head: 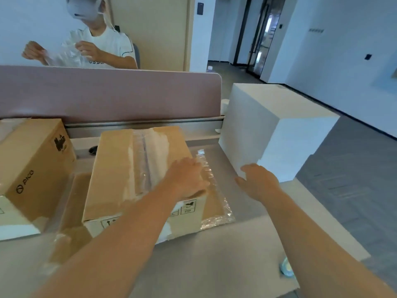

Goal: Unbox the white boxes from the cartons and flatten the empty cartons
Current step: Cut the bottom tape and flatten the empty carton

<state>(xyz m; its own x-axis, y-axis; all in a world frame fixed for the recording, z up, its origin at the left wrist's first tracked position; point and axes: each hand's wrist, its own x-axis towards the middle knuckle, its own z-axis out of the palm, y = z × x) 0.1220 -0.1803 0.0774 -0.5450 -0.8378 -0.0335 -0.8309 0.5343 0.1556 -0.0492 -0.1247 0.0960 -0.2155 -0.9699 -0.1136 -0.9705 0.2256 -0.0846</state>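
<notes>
A brown carton (120,168) lies upside down in the middle of the desk, its taped seam facing up and its flaps spread flat beneath it. My left hand (187,179) rests palm down on the carton's near right top edge. My right hand (257,181) reaches with fingers spread toward the lower near corner of a large white box (268,130) standing at the desk's right end; whether it touches the box is unclear. A second brown carton (32,168) with a printed logo stands at the left.
A pink divider panel (107,93) runs along the back of the grey desk (204,254). Behind it a person (103,46) handles clear plastic wrap. The desk's right edge drops to grey floor. A small pale object (286,267) sits by my right forearm.
</notes>
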